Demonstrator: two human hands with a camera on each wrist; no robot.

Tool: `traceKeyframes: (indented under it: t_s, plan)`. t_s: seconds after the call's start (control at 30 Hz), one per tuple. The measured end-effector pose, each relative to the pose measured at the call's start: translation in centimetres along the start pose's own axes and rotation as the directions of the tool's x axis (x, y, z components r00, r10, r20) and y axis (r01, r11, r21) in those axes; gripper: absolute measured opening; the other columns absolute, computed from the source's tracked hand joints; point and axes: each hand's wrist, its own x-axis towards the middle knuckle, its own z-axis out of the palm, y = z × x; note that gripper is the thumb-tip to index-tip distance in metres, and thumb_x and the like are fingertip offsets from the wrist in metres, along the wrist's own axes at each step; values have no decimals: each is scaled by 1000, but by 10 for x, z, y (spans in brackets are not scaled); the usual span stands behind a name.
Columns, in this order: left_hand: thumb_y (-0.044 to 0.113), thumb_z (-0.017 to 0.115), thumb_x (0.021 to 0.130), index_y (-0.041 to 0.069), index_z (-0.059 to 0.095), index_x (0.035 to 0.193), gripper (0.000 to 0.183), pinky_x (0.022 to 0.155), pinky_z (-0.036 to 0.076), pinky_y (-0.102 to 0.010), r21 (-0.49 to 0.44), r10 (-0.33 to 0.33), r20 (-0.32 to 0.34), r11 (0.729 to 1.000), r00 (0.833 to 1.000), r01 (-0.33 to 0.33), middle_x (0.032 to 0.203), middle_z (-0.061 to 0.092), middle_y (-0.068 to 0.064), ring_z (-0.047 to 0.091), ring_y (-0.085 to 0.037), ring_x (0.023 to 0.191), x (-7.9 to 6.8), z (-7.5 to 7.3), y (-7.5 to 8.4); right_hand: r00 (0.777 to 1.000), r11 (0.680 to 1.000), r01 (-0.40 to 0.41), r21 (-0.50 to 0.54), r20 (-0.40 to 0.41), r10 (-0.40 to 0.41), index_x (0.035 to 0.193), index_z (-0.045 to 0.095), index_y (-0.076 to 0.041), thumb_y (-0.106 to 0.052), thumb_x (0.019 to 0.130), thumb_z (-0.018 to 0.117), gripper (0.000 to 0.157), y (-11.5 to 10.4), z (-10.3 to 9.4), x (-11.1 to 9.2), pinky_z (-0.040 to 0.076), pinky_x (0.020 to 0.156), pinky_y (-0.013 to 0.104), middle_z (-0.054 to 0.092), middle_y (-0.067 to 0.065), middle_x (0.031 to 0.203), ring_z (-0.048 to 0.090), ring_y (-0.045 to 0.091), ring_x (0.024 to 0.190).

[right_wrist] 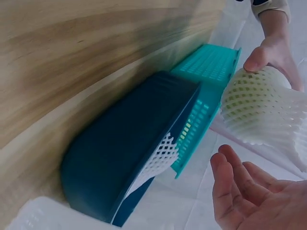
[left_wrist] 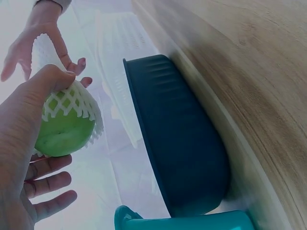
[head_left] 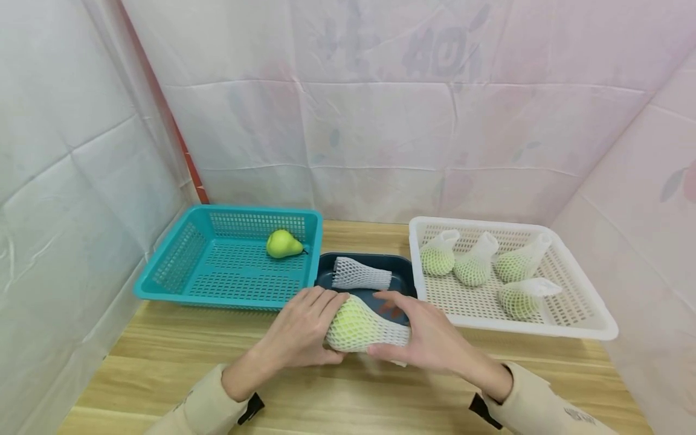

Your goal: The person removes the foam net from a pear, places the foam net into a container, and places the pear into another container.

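A green pear in a white foam net sleeve (head_left: 356, 326) is held up over the front of a dark blue tray (head_left: 399, 263). My left hand (head_left: 304, 329) grips its round end, thumb on the netting in the left wrist view, where the pear's bare green bottom (left_wrist: 64, 134) shows below the net. My right hand (head_left: 429, 332) is at the sleeve's narrow end, its thumb and fingers spread around it. In the right wrist view the right fingers (right_wrist: 244, 179) stand apart from the net. Another foam net (head_left: 361, 275) lies flat in the tray.
A teal basket (head_left: 228, 272) on the left holds one bare pear (head_left: 284, 244). To the right, a white basket (head_left: 576, 296) holds several pears in foam nets (head_left: 473, 266). All stand on a wooden table (head_left: 348, 399) before hanging sheets.
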Motion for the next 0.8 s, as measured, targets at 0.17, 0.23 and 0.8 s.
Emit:
traceKeyframes:
  t_s: [0.17, 0.23, 0.8]
  plan:
    - [70, 88, 51, 6, 67, 125, 100, 86, 59, -31, 22, 22, -16, 1000, 1000, -22, 110, 73, -2, 66, -18, 96, 1, 0, 1, 998, 998, -35, 56, 50, 32, 142, 63, -22, -60, 81, 84, 75, -3, 0, 7, 53, 75, 22, 76, -9, 111, 70, 8, 95]
    - [70, 88, 51, 6, 68, 125, 100, 85, 59, -30, 31, 31, -21, 999, 999, -31, 109, 73, -2, 65, -17, 95, 2, 0, 2, 997, 996, -45, 74, 71, 39, 142, 63, -20, -59, 81, 84, 76, -4, 0, 10, 53, 73, 21, 75, -8, 111, 69, 7, 93]
    - [71, 85, 54, 7, 68, 123, 96, 83, 58, -29, 37, 44, -40, 998, 998, -43, 108, 73, -1, 64, -17, 92, 4, 5, 4, 986, 980, -78, 182, 159, 49, 141, 63, -17, -55, 78, 87, 77, -2, 11, 24, 51, 71, 22, 74, -7, 103, 63, 5, 87]
